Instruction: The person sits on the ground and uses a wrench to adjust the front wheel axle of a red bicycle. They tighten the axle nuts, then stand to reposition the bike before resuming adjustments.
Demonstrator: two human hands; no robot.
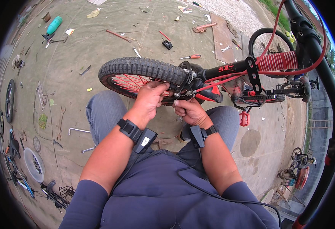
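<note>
A bicycle wheel with a knobby black tire [144,65] and red spokes lies across in front of my knees. My left hand [149,100] is closed in a pinch beside the rim, at the left of the rim brake [178,94]; what its fingertips hold is hidden. Just below the brake, my right hand [192,111] pinches a thin wire [174,107], which looks like a brake cable end. Red cable housing [217,78] runs from the brake toward the handlebar [318,42]. The black fork and red-striped head tube [276,61] extend to the right.
An orange-handled screwdriver [192,57], a small wrench [137,52] and a black clamp-like part [167,44] lie beyond the wheel. A large wrench [61,122] and an L-shaped bar [79,130] lie on the left. A white basin [33,164] stands near bicycle parts. A red pedal [244,118] sits by my right knee.
</note>
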